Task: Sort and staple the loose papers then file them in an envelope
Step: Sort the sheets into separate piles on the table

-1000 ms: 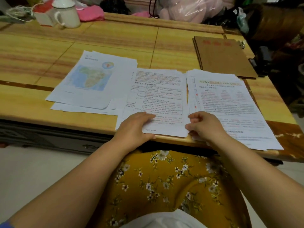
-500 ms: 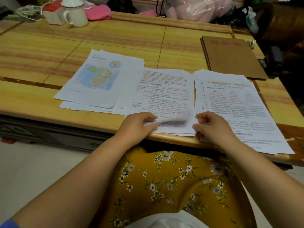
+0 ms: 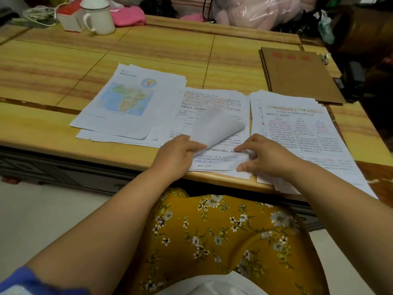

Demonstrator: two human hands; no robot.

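Leftmost, white map-printed paper stack lies flat on yellow wooden table. Left hand pinches the curled-up corner of the middle text-printed paper stack. Right hand, fingers spread, presses its near edge. Red-headed sheet stack and brown kraft envelope lie rightward.

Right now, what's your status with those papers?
Left hand pinching curled top sheet of middle stack. Right hand pressing stack flat. Envelope untouched, far right. Nothing blocking.
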